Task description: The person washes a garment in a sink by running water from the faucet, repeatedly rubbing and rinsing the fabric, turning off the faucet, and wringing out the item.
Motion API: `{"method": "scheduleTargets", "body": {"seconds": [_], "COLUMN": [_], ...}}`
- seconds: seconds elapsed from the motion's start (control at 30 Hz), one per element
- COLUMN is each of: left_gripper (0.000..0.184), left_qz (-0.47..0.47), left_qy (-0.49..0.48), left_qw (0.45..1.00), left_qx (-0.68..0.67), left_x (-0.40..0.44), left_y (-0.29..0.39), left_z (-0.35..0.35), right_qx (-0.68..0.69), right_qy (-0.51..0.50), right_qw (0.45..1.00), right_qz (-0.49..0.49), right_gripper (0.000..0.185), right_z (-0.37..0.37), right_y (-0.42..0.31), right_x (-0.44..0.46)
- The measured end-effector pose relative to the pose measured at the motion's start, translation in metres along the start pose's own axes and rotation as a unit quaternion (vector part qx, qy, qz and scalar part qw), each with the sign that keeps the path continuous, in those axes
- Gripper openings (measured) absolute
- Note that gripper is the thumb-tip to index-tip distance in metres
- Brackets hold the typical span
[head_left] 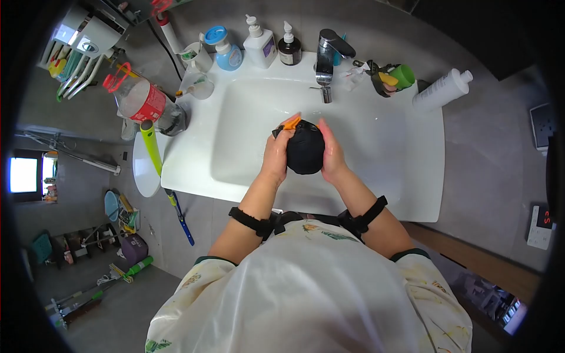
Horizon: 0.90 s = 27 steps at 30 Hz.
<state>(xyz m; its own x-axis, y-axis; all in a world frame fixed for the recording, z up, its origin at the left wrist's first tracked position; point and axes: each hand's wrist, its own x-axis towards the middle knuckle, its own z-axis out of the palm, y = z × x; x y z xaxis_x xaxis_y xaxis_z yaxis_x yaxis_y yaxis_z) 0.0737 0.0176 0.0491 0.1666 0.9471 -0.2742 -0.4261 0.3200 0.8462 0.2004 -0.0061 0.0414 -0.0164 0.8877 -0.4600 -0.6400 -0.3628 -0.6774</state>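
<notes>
Over the white sink basin (247, 159), a rounded black bundle (305, 150) is held between my two hands. It looks like dark cloth or soft material, with a bright orange piece (291, 124) at its upper left; its exact kind is unclear. My left hand (276, 154) wraps the left side, thumb near the orange piece. Pressed along the opposite side is my right hand (333, 152), fingers pointing toward the tap. The faucet (325, 56) stands just beyond, at the back of the basin.
Along the back rim stand a blue-capped bottle (228, 54), a white pump bottle (259, 44), a dark pump bottle (289, 48) and a green cup (402, 76). A white bottle (442, 90) is at right. A large red-labelled plastic bottle (149, 105) and a yellow-green handle (150, 146) flank the left edge.
</notes>
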Motion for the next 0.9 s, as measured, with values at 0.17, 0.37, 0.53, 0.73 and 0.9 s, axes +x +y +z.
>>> {"method": "scheduleTargets", "body": {"seconds": [0.17,0.37,0.53,0.73,0.9], "left_gripper": [0.026,0.010,0.011,0.013,0.014], "left_qz": [0.108,0.368,0.383,0.362,0.371], "left_qy": [-0.029,-0.028,-0.091,-0.143,-0.106], "left_qw": [0.982,0.806,0.782,0.782,0.790], "left_qx": [0.153,0.462,0.483,0.486,0.477], "left_x": [-0.013,-0.027,-0.028,-0.031,-0.021], "left_y": [0.024,0.022,0.019,0.014,0.007], "left_z": [0.026,0.061,0.069,0.064,0.060], "right_qx": [0.129,0.211,0.253,0.260,0.264], "right_qy": [0.075,-0.088,-0.151,-0.176,-0.183], "right_qw": [0.986,0.974,0.956,0.949,0.947], "right_qz": [-0.073,0.002,0.011,-0.002,-0.002], "right_gripper": [0.029,0.051,0.054,0.057,0.060], "right_z": [0.001,-0.031,-0.038,-0.046,-0.043], "right_y": [-0.001,0.008,0.002,-0.001,0.000], "right_x": [-0.016,-0.014,-0.018,-0.016,-0.007]}}
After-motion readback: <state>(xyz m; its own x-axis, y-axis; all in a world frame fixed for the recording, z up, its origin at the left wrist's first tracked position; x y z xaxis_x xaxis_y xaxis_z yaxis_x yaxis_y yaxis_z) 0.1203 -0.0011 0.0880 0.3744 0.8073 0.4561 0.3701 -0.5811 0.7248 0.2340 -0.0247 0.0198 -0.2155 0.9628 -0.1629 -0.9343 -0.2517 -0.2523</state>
